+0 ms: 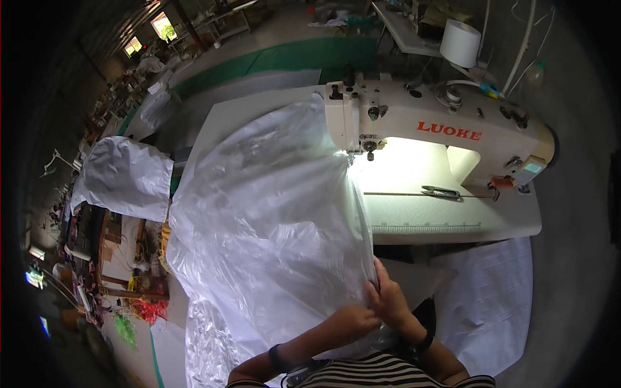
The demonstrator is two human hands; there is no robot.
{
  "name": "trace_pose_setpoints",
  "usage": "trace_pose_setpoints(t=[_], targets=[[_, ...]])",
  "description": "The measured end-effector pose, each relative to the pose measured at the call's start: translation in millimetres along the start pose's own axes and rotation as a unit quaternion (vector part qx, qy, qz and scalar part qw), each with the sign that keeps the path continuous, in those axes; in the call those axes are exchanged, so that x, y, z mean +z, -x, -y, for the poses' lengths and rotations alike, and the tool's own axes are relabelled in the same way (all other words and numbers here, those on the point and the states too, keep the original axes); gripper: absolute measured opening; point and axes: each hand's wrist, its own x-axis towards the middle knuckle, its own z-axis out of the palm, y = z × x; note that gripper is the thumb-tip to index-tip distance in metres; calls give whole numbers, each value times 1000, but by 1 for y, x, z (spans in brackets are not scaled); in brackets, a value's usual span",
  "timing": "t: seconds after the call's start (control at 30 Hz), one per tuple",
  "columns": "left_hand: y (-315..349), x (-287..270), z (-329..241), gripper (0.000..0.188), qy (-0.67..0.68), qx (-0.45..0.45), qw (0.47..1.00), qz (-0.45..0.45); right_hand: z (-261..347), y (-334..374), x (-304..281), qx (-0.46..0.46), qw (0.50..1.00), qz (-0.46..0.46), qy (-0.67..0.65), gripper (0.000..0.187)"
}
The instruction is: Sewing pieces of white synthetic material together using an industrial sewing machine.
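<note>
A large sheet of shiny white plastic-like fabric spreads over the left of the sewing table and hangs off its near edge. Its right edge runs from under the needle area of a cream sewing machine down to my hands. My right hand is closed on that edge, fingers pointing up along it. Close against it on the left is my left hand, its fingers curled in at the same edge and slightly blurred; what exactly they pinch is hidden. Metal thread snips lie on the table under the machine's arm.
A printed ruler runs along the table's near edge. More white fabric hangs at the lower right, and another piece drapes at the left. Beyond the machine stands a white thread cone. Red netting lies at the lower left.
</note>
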Motion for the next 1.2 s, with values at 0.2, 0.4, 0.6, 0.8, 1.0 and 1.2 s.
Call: trace_pose_setpoints(t=[0.2, 0.4, 0.6, 0.8, 1.0, 1.2], targets=[[45, -97, 78, 55, -239, -267, 860, -362, 20, 6, 6, -15, 922, 60, 383, 67], [57, -173, 182, 56, -390, -382, 800, -249, 32, -10, 19, -22, 923, 86, 374, 68], [34, -220, 231, 57, -366, -391, 816, -216, 39, -56, 22, -30, 893, 95, 439, 67], [3, -255, 266, 59, -346, -418, 816, -201, 32, -119, 19, -3, 910, 82, 405, 60], [7, -285, 236, 53, -243, -362, 868, -238, 36, -148, 0, 20, 928, 81, 362, 49], [202, -153, 131, 40, 296, -172, 778, -526, 15, -64, -18, 38, 995, 48, 74, 57]])
